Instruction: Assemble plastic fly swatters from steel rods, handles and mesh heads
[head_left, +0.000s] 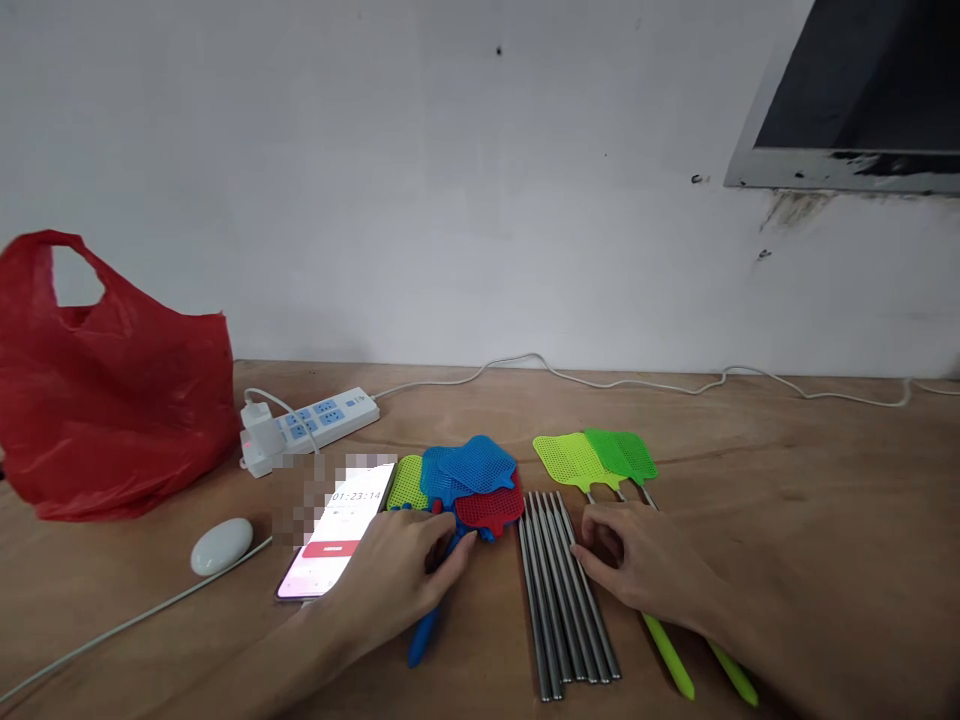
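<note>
My left hand (409,565) rests low over a pile of plastic fly swatters, its fingers loosely bent and thumb apart. In the pile lie blue swatters (476,465), a red swatter (491,507) and a yellow-green swatter (407,483). A blue handle (424,635) sticks out below my hand. Side by side lie several metal rods (559,590), with my right hand (641,560) at their right edge, thumb tip against or just beside the outermost rod, fingers curved and apart. Under that hand run the stems of yellow-green swatters (574,460) and a green swatter (624,455).
A lit phone (345,535) with a timer lies beside my left forearm. Further left are a white mouse-shaped object (222,546), a cable and a red plastic bag (120,390). A power strip (315,425) stands behind the phone, its cord (600,383) running along the wall.
</note>
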